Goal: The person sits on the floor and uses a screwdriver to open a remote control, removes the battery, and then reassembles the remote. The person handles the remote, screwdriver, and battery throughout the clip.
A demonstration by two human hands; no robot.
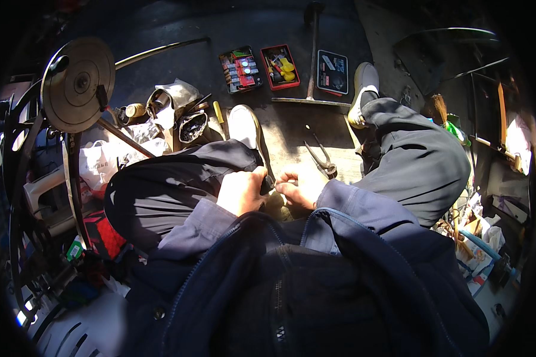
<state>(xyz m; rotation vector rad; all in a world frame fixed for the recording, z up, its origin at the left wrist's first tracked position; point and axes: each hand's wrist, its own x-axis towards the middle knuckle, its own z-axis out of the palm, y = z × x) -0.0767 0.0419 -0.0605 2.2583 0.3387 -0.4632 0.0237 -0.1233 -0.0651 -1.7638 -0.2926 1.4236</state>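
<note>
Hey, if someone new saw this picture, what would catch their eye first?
Probably the sunlit left grip and right grip, close together near the centre. After that, likely the big round disc at upper left, then the red tray holding bright yellow items, near the top middle.

Head view: left lens of a side-by-side pair, worn on my head. It looked steeply down along my front, upright and unmirrored. My jacket lay nearest, filling the lower part; my left hand and right hand sat close, near the middle; my shoes and a red box lay farther off, toward the top. Wide fisheye coverage; the edges fell to black.
</note>
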